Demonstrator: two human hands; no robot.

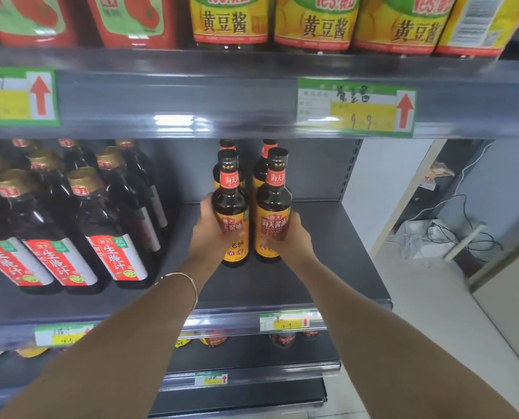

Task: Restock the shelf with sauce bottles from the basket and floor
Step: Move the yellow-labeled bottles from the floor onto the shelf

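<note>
1. Your left bottle [231, 204] and right bottle [272, 207] are dark brown, with orange-yellow labels, red neck bands and black caps.
2. Your shelf [336, 243] is dark grey.
3. The dark bottles [101, 225] at left are near-black, with red-and-white labels and gold caps.
4. The jars [315, 25] above wear yellow labels edged red, with black characters.
5. The pouches [131, 19] are red with pale green labels.
6. The tag [356, 107] is green-bordered and yellow, its arrow red on white.

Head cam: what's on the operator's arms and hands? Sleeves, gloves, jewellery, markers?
Both hands are ungloved: left hand, right hand. No sleeve or cuff shows, and the forearms look bare down to the bottom edge of the frame. One thin, pale bangle circles the left wrist. The right wrist carries nothing. I can make out no rings, watch, markers or cables.
</note>
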